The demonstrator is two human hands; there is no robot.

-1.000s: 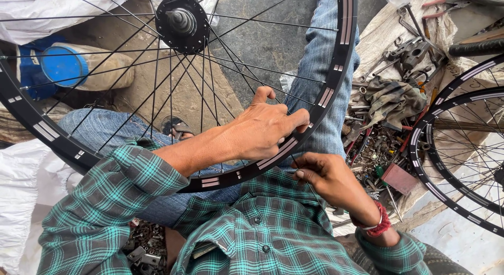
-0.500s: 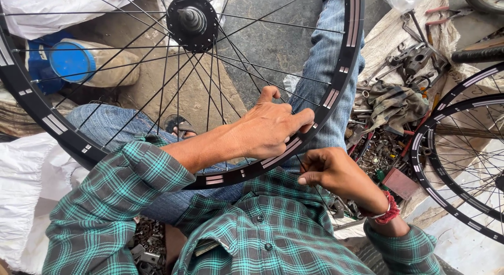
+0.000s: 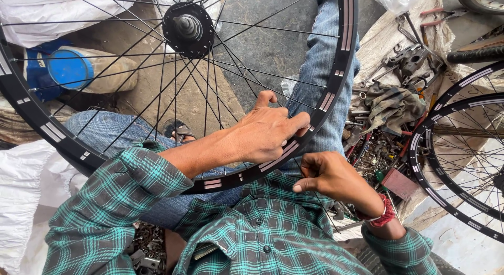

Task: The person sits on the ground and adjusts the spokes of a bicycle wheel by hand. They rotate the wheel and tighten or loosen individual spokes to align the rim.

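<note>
head view: wheel sits across the person's lap, rim nearest the chest, hub up top. left hand lies over the rim, fingers curled round its inner edge w/ thumb up, gripping it steady. right hand is just below the rim, fingertips pinched together on smth small at a spoke end, prob a nipple, too small to tell. spokes look all laced into the hub, so the build seems far along; what's left, judging by the hands, is nipple-by-nipple tightening round the rim. second wheel waits on the right, near a pile of tools. vs half a sec ago: left hand holds the same spot on the rim, right hand has crept a touch closer under it, wheel barely shifts.
</note>
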